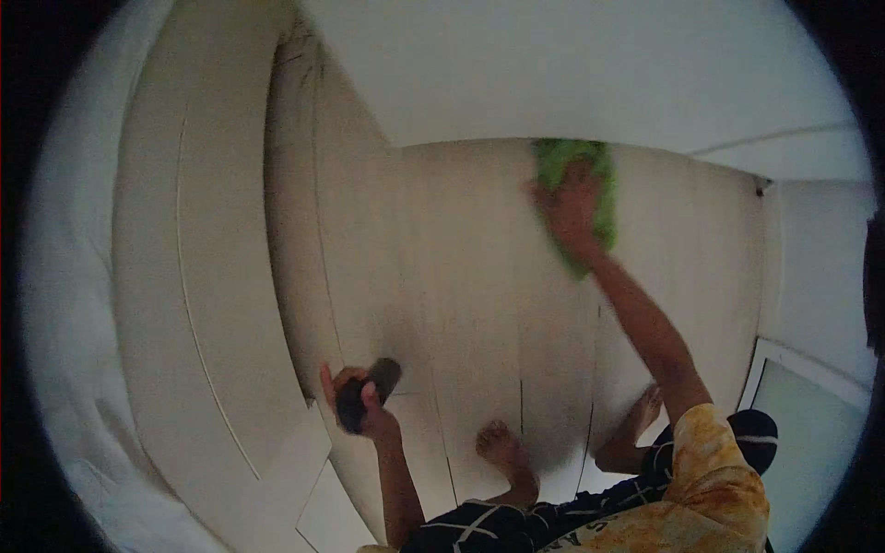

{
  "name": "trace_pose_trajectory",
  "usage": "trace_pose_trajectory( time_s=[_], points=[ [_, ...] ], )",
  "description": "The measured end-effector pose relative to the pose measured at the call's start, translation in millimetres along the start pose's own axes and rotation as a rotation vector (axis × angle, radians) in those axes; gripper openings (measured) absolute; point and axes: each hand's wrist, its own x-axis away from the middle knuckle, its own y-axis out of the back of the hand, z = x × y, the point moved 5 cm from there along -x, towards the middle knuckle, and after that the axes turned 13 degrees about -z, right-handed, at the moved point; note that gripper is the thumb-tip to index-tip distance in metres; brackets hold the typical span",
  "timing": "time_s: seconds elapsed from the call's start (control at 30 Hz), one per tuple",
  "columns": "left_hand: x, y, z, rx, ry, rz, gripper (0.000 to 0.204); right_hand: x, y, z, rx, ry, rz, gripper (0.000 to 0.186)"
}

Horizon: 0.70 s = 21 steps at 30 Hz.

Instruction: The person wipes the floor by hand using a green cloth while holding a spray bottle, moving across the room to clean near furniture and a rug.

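My right hand (576,203) reaches far forward, somewhat blurred, and presses a bright green cloth (604,217) onto the pale wood-look floor (461,240). The cloth lies right against the foot of a white upright surface. Down at the left, my left hand (373,419) is wrapped round a dark cylindrical container (369,396), held tilted above the floor. Its exact kind is too dim to tell. Both my bare feet rest on the floor between the arms, one foot (498,442) near the middle.
A long beige panel (212,276) runs along the left, with white bedding (74,276) beyond it. The white upright surface (553,74) closes off the far side. At the lower right leans or stands a white-framed pane (811,424), by a pale wall (820,267).
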Motion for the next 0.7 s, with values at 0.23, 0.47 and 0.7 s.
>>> trace_pose_trajectory(
  time_s=[0.23,0.47,0.7],
  points=[
    [14,50,17,-0.305,-0.289,-0.108,0.066,19,-25,310,-0.556,0.78,0.103,0.055],
    [42,52,57,-0.031,0.066,0.088,0.056,78,-62,393,-0.653,0.864,0.189,0.047],
    [10,66,21,0.106,0.004,-0.179,0.076,51,-70,376,-0.713,0.921,0.681,0.038]
  ],
)
